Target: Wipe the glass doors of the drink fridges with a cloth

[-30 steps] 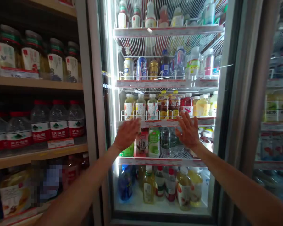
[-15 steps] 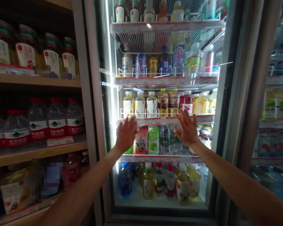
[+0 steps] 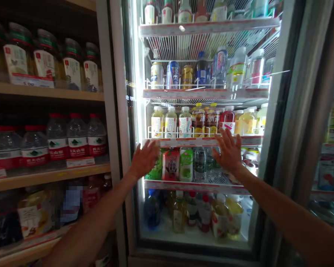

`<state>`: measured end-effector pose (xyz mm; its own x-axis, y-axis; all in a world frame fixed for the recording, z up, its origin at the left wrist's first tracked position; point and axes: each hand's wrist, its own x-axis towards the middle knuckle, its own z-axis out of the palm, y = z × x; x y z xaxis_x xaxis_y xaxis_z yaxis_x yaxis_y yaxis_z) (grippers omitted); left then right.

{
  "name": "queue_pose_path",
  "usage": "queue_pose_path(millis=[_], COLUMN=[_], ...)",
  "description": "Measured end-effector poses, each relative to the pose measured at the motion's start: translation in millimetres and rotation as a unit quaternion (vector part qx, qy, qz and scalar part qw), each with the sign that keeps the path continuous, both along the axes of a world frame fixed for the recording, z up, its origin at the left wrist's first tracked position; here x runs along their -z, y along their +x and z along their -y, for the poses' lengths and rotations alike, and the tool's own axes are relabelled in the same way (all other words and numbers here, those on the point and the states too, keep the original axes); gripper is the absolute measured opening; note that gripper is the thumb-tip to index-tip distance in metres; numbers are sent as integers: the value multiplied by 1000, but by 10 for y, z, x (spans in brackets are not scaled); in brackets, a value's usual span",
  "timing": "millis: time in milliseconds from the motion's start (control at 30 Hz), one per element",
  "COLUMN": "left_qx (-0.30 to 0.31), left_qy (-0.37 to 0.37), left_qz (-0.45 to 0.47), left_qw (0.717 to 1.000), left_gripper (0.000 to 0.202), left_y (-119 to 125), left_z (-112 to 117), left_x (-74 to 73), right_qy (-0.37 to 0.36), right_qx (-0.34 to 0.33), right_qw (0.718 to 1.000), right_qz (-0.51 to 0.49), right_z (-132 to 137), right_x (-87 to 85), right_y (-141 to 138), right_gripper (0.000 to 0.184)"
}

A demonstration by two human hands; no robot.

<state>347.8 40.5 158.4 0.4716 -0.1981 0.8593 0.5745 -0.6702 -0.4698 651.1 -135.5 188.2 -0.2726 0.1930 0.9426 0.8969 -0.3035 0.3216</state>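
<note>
Both my hands are raised flat against the glass door [image 3: 133, 122] of a lit drinks fridge. My left hand [image 3: 144, 158] is open, fingers spread, over the left end of the third shelf. My right hand [image 3: 228, 151] is open too, palm toward the glass, in front of the shelf rail [image 3: 195, 141]. Between them, behind the glass, stand a pink carton [image 3: 170, 164], a green bottle [image 3: 186, 164] and clear water bottles [image 3: 199, 163]. Neither hand holds anything.
Wire fridge shelves carry cans [image 3: 172, 74] and juice bottles [image 3: 185, 122]; more bottles [image 3: 179, 217] stand on the bottom. To the left, wooden shelves [image 3: 47, 177] hold large water jugs [image 3: 57, 137] and jars [image 3: 44, 61]. A second fridge door [image 3: 320, 122] stands at right.
My left hand has slid a little down and left on the glass. The view has shifted slightly rightward; my right hand has stayed near the shelf rail.
</note>
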Motion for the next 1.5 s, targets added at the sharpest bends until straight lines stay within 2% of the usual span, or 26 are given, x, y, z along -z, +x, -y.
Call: queue_pose_path(millis=[67,100,200,267,333,400,467,567,600,633,700,733,767,833,867,900,933,967,1033,1067,1100,1167,1233,1333,1400,1500], left_qx=[-33,-31,32,52,11,-40,-35,23,24,12,-22,-27,-21,13,28,32,23,2,-36,-39,-29,8,20,0,1,7], left_qy=[-53,-44,64,71,-13,-88,-70,-12,-35,-81,-184,-215,-228,-209,-189,-176,-176,-187,-202,-195,-179,-138,-135,-175,-184,-197], left_qz=[154,150,-94,-150,-12,156,144,-40,-23,51,232,261,225,9,-92,-136,-111,-24,180,214,190,43,-31,49,83,93], left_qw=[986,987,993,985,1000,983,987,999,999,995,955,941,947,978,977,974,978,982,962,956,965,989,990,983,979,976], left_gripper=[53,54,49,45,44,48,50,48,47,48,50,52,52,50,48,47,47,48,50,50,49,46,47,50,54,84], left_y=[1,16,65,66,54,61,94,144,158,174,222,251,276,295,282,255,222,190,171,199,257,451,688,899,838,511], left_z=[-24,-17,46,61,43,25,27,33,28,24,36,58,88,147,160,155,135,108,77,93,138,300,494,644,597,408], left_x=[38,86,250,287,267,246,249,211,173,129,56,41,42,73,88,95,94,87,75,78,83,83,25,-150,-223,-146], right_qy=[-6,-9,-15,-16,-19,-23,-27,-33,-34,-36,-40,-43,-47,-54,-56,-57,-56,-53,-49,-42,-33,-27,-64,-115,-100,-98], right_qx=[0,-4,-25,-45,-66,-82,-92,-99,-97,-94,-86,-81,-75,-66,-64,-65,-67,-72,-84,-93,-105,-143,-200,-277,-285,-229], right_qw=[1000,1000,999,998,996,994,993,992,993,993,994,994,994,994,994,993,993,993,993,993,992,989,978,953,953,967], right_qz=[-5,-7,-25,-48,-65,-67,-71,-69,-63,-56,-51,-54,-60,-72,-75,-76,-75,-71,-62,-60,-57,-32,20,47,5,-54], right_z=[5,10,34,45,47,48,57,74,76,76,70,65,60,56,56,60,65,72,81,79,67,8,-98,-290,-405,-574], right_x=[2,5,19,28,33,36,35,27,24,22,21,20,20,18,16,13,10,7,8,12,21,48,79,101,85,38], right_y=[5,4,-18,-38,-52,-60,-62,-50,-41,-30,-9,0,9,30,44,61,78,92,86,52,-11,-229,-535,-971,-1161,-1367], right_gripper=[62,61,58,55,56,58,59,59,59,60,60,60,61,62,63,63,63,63,62,61,60,58,58,59,58,53])
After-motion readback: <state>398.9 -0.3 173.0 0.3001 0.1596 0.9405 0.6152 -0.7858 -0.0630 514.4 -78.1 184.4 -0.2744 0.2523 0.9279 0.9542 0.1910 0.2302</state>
